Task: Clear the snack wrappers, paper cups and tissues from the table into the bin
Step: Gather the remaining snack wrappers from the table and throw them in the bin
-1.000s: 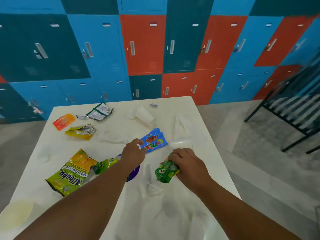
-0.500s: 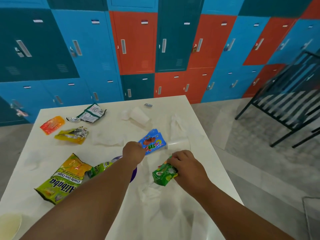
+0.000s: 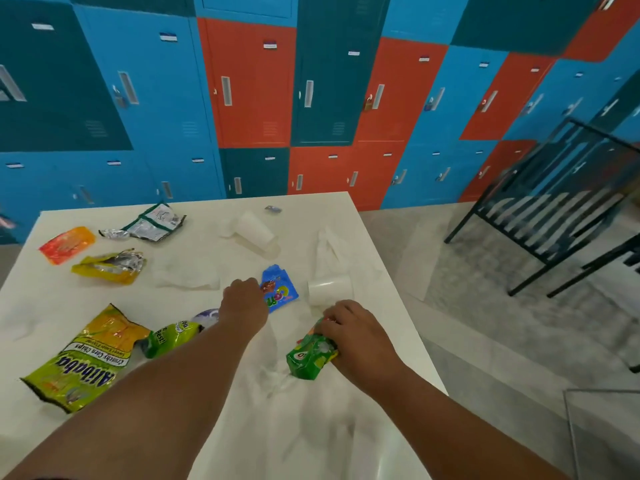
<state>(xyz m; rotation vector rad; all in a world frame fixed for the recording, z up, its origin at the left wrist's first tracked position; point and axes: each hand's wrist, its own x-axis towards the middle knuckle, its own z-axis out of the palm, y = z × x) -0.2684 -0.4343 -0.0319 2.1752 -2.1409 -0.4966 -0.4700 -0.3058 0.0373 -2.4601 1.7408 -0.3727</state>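
Observation:
Litter lies all over the white table [image 3: 398,348]. My right hand [image 3: 353,332] grips a crumpled green snack wrapper [image 3: 308,355] near the right edge. My left hand [image 3: 244,303] reaches the blue candy wrapper [image 3: 280,287] at the middle, its curled fingers on the wrapper's left edge. A paper cup [image 3: 329,287] lies on its side just beyond my right hand, another cup [image 3: 254,230] farther back. Tissues [image 3: 188,271] [image 3: 329,251] are spread around. To the left lie a yellow-green chips bag [image 3: 83,358], a green wrapper [image 3: 171,336], a yellow wrapper [image 3: 109,266], an orange wrapper [image 3: 65,244] and a silver wrapper [image 3: 152,225].
Coloured lockers [image 3: 311,91] stand behind the table. A black metal chair frame [image 3: 554,209] is on the floor to the right. A translucent rim [image 3: 602,431] shows at the bottom right. A purple item [image 3: 207,315] peeks out under my left arm.
My left hand moved forward onto the blue wrapper's left edge. My right hand kept the green wrapper and barely shifted. The view tilted slightly.

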